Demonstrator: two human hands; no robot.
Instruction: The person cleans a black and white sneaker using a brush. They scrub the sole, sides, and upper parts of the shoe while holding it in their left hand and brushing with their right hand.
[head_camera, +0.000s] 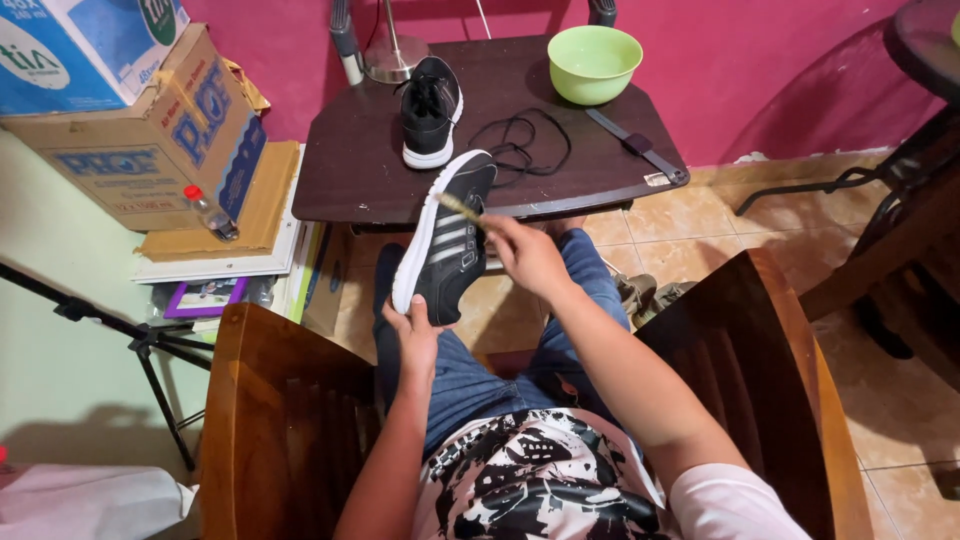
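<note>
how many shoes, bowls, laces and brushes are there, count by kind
shoes: 2, one in the left hand, one on the table
bowl: 1
loose laces: 1 bundle
brush: 1, in the right hand
total: 5

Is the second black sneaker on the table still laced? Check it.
Yes, the sneaker on the table shows black laces crossing its tongue, while a separate loose black lace lies beside it on the dark table.

Magenta wall (760, 70), tan tiled floor (900, 400) — dark wooden table (350, 170), armchair (280, 420).
</note>
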